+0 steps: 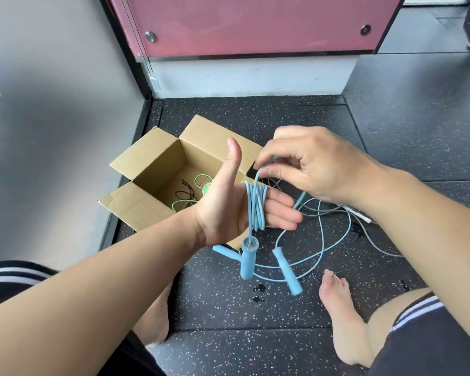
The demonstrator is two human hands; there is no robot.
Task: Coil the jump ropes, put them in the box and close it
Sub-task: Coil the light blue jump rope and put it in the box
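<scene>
We are pinching the blue rope (256, 207) with the right hand (312, 164) and carrying its coils around the straight, open fingers (281, 211) of the left hand (225, 210).

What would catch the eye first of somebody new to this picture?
The blue jump rope wound in loops around the left hand, mid-frame, one handle dangling below. The right hand pinches the cord just above. Behind them an open cardboard box stands on the floor, a green rope inside.
</scene>
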